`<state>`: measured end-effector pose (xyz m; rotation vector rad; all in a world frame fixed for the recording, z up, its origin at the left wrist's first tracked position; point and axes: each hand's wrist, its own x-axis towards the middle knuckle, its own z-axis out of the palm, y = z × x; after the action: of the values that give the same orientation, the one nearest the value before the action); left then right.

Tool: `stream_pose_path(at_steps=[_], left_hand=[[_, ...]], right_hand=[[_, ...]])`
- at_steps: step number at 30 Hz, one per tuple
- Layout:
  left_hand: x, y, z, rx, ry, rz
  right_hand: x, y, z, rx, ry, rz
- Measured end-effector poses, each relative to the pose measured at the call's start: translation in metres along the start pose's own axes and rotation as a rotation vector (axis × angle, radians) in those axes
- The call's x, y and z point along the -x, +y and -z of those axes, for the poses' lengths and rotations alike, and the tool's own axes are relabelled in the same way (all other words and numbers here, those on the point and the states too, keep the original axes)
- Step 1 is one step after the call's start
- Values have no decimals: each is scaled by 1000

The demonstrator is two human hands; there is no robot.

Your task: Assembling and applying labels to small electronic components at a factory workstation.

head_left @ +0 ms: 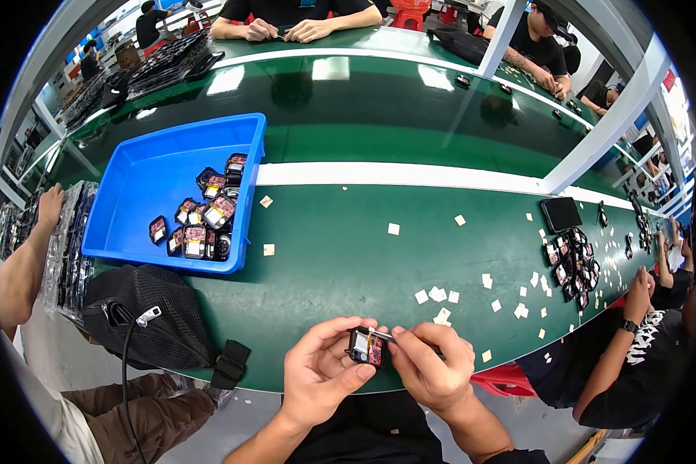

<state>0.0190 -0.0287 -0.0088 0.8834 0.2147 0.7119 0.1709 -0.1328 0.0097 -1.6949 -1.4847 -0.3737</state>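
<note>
Near the table's front edge, my left hand point(322, 371) is closed on a small black device casing point(368, 348) by its sides. Its open face is turned up, showing a red circuit board and a whitish block. My right hand point(435, 363) pinches a slim pale tool point(380, 334) between thumb and fingers. The tool's tip lies over the casing's upper edge, touching or just above it; its exact kind is unclear. Several small cream paper squares point(438, 295) lie on the green table point(325, 271) just beyond my hands.
A blue bin point(170, 131) with several similar casings point(195, 240) stands at left. In front of it sits a black mesh bag point(148, 317). More casings point(574, 267) pile up at right beside a black box point(561, 214). A white rail point(402, 176) crosses behind. Co-workers sit at both sides and opposite.
</note>
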Motion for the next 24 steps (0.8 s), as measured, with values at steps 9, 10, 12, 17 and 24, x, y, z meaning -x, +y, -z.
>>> stream_pose_path(at_steps=[9,10,12,17,24], left_hand=[[1,0,1,19,9,3],[1,0,1,27,0,0],[1,1,0,24,-6,3],[2,1,1,7,-16,3],[1,6,0,-19,6,17]], right_hand=[[-3,-4,4,-163,-51,-138],[-3,-4,4,-163,-52,-137],[-3,-4,4,-173,-68,-154],[-2,-5,1,-189,-75,-175],[-5,-6,2,-204,-77,-200]])
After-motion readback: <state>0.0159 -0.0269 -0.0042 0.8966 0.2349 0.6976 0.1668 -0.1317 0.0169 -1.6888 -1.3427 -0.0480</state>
